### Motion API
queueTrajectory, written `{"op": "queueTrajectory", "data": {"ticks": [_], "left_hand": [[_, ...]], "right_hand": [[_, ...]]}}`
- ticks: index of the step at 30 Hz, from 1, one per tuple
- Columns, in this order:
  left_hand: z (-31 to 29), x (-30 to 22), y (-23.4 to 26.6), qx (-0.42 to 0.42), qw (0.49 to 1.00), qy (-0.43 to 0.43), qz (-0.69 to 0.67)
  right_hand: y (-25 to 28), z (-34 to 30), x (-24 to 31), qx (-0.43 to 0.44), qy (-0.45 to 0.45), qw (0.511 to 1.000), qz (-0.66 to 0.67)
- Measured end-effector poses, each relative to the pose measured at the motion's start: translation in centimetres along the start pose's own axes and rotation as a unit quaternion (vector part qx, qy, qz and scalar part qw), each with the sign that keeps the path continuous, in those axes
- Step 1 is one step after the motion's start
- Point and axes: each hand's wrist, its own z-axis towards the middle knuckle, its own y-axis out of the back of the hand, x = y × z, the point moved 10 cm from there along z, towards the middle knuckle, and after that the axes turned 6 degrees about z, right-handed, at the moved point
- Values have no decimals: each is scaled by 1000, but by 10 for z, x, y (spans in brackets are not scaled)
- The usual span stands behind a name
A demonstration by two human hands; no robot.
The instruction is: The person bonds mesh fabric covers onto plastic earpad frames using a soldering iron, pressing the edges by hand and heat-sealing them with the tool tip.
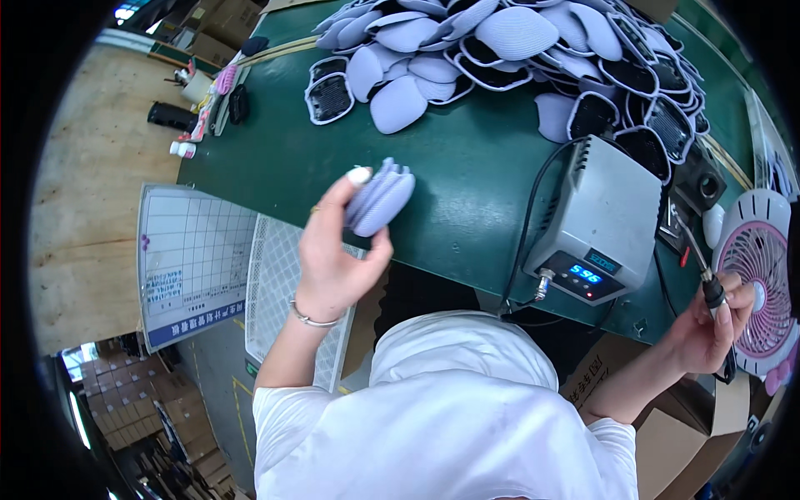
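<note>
A small stack of lavender mesh-covered pads [383, 200] is pinched between the thumb and fingers of my left hand [332, 258], over the near part of the green table. Off to the right, my right hand [705, 335] closes round the dark handle of a soldering iron [712, 292]. Its thin metal shaft points up and away, toward a dark metal stand [698, 179]. Between my hands sits a grey soldering station [612, 212] with a lit blue display. Many similar lavender pads [517, 33], some showing black undersides, lie heaped at the table's far side.
A white and pink fan [758, 275] stands beside my right hand. Black cables run around the station. At the left are a small white bottle [182, 150], a black cylinder [172, 116] and a whiteboard [200, 250]. An open cardboard box [667, 450] is below right.
</note>
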Motion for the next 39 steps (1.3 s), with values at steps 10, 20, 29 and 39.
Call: {"op": "queueTrajectory", "data": {"ticks": [10, 20, 29, 39], "left_hand": [[-175, 273, 87, 141, 871, 363, 301], [-87, 224, 88, -144, 934, 203, 255], [112, 193, -45, 120, 981, 91, 118], [93, 70, -74, 168, 983, -6, 70]], "right_hand": [[22, 7, -5, -2, -31, 996, 88], [37, -3, 2, -39, -19, 997, 60], [13, -5, 3, -30, -10, 997, 65], [13, -15, -5, -55, -30, 994, 85]]}}
